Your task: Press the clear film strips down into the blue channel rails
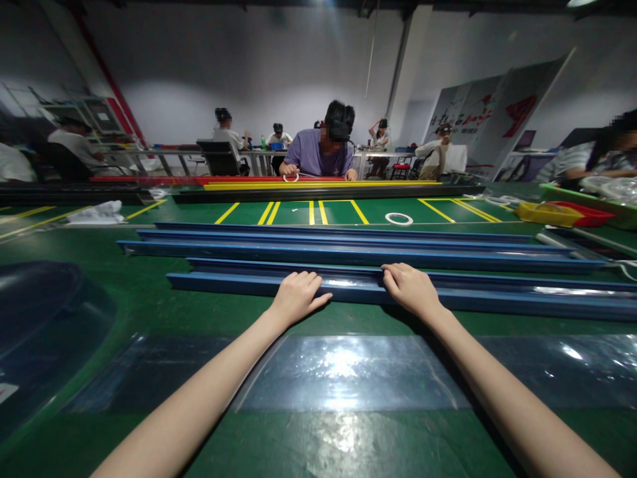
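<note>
A long blue plastic channel (348, 285) lies crosswise in front of me on the green table. My left hand (298, 293) is closed over its near wall, the fingers curled into the groove and the thumb stretched out to the right along the front. Farther right, my right hand (411, 285) grips the same channel, with fingertips at its far wall and the thumb on the near side. The undersides of both hands are hidden. Behind it lie more blue channels (368, 253), side by side. A clear plastic strip (343, 372) rests flat beneath my forearms.
A co-worker (318, 151) sits opposite, behind a yellow bar (318, 186) and a black bar (328, 194). A white ring (399, 214) lies on the yellow-lined table (239, 229). Yellow trays (547, 214) stand at right, a rolled clear sheet (44, 332) at left.
</note>
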`<state>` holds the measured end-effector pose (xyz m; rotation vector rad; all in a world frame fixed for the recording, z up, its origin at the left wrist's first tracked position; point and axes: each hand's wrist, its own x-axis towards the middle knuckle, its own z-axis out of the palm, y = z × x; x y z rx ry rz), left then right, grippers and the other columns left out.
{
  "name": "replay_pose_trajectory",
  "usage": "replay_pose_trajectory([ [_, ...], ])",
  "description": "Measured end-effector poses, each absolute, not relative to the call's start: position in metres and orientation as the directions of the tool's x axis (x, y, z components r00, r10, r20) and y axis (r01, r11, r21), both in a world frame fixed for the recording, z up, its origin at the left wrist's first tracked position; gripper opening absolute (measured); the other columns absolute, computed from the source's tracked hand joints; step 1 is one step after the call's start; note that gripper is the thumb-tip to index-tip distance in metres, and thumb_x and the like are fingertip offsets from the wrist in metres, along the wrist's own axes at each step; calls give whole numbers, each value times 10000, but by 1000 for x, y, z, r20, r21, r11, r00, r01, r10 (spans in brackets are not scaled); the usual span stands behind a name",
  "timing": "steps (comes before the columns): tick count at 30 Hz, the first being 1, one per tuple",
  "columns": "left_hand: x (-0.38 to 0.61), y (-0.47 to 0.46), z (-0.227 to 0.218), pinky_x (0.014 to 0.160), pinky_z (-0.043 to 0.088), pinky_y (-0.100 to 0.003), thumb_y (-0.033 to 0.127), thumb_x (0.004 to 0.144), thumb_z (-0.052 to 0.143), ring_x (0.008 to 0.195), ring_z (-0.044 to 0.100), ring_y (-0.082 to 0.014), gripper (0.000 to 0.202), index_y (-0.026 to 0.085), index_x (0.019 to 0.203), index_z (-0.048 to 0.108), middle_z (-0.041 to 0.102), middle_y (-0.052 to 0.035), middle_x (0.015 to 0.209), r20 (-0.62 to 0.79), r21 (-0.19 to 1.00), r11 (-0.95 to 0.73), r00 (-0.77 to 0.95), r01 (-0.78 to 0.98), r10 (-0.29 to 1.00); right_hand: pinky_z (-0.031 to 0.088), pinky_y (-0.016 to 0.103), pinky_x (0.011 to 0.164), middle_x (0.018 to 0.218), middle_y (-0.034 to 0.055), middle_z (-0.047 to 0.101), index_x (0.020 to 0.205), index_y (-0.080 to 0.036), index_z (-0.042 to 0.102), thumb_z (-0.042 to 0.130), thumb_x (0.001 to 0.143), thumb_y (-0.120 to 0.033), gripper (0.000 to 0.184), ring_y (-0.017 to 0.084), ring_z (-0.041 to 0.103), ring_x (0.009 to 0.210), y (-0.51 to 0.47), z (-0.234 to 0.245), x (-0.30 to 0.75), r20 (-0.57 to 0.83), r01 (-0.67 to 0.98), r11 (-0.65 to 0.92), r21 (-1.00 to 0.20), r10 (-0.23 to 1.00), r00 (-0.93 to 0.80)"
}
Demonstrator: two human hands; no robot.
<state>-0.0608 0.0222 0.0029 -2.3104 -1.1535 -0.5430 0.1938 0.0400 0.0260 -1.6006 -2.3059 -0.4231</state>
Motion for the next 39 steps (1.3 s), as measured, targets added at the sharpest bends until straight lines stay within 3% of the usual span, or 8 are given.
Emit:
replay_pose_trajectory([
  [8,-61,22,3,663,374,-287,433,834,427,865,550,-182,307,153,838,553,622,-59,960,573,-180,-567,554,804,604,394,247,673,912,44,665,911,-179,632,302,856,-242,340,161,586,840,40,26,194,408,937,339,80,847,-341],
  [22,-61,23,1,633,365,-296,445,838,404,768,557,-168,331,150,833,556,624,-58,945,566,-216,-545,558,811,607,399,243,670,906,47,664,922,-178,634,301,857,-246,346,157,583,836,40,25,194,408,938,337,80,847,-340],
  [28,-60,22,2,607,355,-299,453,844,383,715,544,-170,352,154,779,556,617,-43,792,540,-233,-523,556,820,632,396,240,672,913,48,663,933,-176,631,296,858,-249,351,157,580,845,40,26,194,400,939,336,74,852,-336],
  [39,-60,22,2,642,367,-294,431,833,424,783,563,-166,311,150,847,557,624,-58,963,563,-200,-550,554,811,613,397,243,684,910,53,661,941,-174,631,292,858,-248,357,160,579,847,40,26,194,392,939,336,72,856,-336],
])
